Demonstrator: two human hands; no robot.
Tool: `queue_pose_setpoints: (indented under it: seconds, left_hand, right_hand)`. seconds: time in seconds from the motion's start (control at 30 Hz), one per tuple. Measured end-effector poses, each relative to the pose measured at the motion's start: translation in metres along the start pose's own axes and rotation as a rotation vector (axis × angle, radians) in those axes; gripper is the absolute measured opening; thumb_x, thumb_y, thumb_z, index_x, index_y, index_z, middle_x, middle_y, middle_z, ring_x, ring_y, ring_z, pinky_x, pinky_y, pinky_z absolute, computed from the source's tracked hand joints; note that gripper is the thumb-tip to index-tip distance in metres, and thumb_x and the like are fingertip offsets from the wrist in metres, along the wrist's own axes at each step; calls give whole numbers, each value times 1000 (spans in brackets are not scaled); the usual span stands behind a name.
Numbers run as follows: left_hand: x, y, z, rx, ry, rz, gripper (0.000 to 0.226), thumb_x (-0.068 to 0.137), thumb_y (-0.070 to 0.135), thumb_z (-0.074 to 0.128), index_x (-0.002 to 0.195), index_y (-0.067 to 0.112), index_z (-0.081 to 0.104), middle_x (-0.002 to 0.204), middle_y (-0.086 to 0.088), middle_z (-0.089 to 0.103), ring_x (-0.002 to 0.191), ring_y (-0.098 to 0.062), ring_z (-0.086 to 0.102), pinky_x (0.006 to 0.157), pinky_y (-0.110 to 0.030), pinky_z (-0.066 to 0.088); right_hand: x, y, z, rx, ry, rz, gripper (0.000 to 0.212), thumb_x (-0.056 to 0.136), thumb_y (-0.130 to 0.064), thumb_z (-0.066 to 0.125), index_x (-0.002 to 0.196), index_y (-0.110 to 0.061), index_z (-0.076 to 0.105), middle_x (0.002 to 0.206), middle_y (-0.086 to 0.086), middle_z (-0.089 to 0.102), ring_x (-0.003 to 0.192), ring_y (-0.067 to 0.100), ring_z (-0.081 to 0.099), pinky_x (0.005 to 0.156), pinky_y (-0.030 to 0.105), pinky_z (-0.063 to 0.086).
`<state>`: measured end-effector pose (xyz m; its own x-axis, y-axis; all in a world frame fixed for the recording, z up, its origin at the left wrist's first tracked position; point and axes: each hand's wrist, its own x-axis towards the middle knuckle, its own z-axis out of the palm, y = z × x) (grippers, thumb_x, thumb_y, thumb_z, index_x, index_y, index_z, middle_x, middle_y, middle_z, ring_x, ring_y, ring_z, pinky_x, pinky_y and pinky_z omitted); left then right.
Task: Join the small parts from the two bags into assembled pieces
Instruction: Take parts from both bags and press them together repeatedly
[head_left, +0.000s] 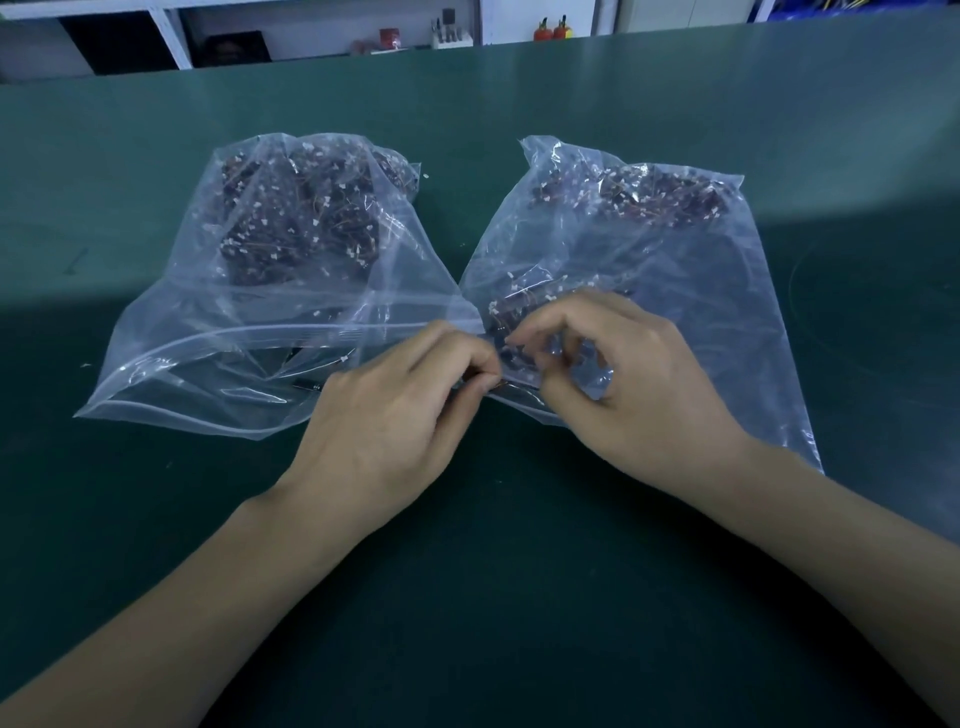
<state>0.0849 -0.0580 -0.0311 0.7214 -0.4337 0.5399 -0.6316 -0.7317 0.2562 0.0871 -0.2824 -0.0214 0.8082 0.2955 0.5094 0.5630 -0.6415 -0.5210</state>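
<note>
Plastic bags (270, 291) flank both hands (498, 384), together pinching 1 small part (500, 383); shelves (322, 31) behind.

Dim, bluish cast, a brighter band of light across the mat (675, 104) mid-scene, near part in shadow, white glare on the creases of both bags (249, 322), far shelves (322, 31) soft and bowed by wide-angle distortion, forearms stretched at the near corners

Clear bags (260, 312), dark white-flecked parts (291, 218), green table (519, 571)
</note>
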Motion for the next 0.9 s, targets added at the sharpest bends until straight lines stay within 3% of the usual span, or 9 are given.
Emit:
queue_pose_setpoints:
  seconds: [0.13,0.2,0.3,0.37,0.53,0.67,0.8,0.9]
  left_hand:
    - [-5,-9,-3,-63,111,-60,5,106,27,59,105,26,63,97,18,59,79,-3,58,58,-35,50]
    - [-6,-12,-4,-108,145,-64,7,106,24,60,103,23,66,97,15,60,81,-9,62,59,-36,51]
    - [-6,-11,-3,-157,182,6,9,104,19,66,99,18,72,95,11,62,76,-13,62,59,-35,50]
    - [-5,-9,0,-141,190,85,10,103,17,70,98,14,78,93,7,68,74,-15,65,58,-35,52]
    - [3,-7,5,88,253,209,12,102,18,74,99,23,85,98,12,80,84,-13,76,55,-36,57]
    - [3,-9,5,302,94,160,18,99,17,74,110,29,82,103,14,80,87,-18,78,51,-33,54]
    - [2,-5,0,310,75,169,17,104,24,67,113,30,80,107,17,79,83,-16,78,47,-30,50]
    - [2,-1,-7,277,131,193,15,104,33,69,100,28,83,101,18,80,77,-12,77,45,-30,49]
  right_hand:
    - [2,-1,-5,-139,-169,1,46,79,-28,66,125,-24,64,110,-16,59,94,-3,47,91,11,36]
    - [3,1,-5,-182,-205,-7,50,79,-22,70,128,-25,62,112,-16,57,94,-4,44,91,9,36]
    - [3,3,-5,-107,-89,19,45,81,-4,69,122,-24,67,106,-12,62,89,2,53,81,27,52]
    - [5,4,-8,-38,17,39,43,82,3,67,116,-24,69,102,-12,65,88,7,60,78,32,53]
    - [5,3,-7,9,63,24,38,84,5,67,110,-22,71,99,-12,65,88,10,62,78,22,48]
    - [2,1,0,-17,-1,-20,35,81,3,67,107,-21,71,99,-15,60,88,4,56,75,34,54]
    - [0,2,5,-50,-36,-71,36,80,3,67,107,-20,69,101,-19,51,89,4,51,77,30,51]
    - [0,3,6,-62,-37,-69,32,81,0,70,106,-20,66,102,-19,52,91,4,52,81,25,47]
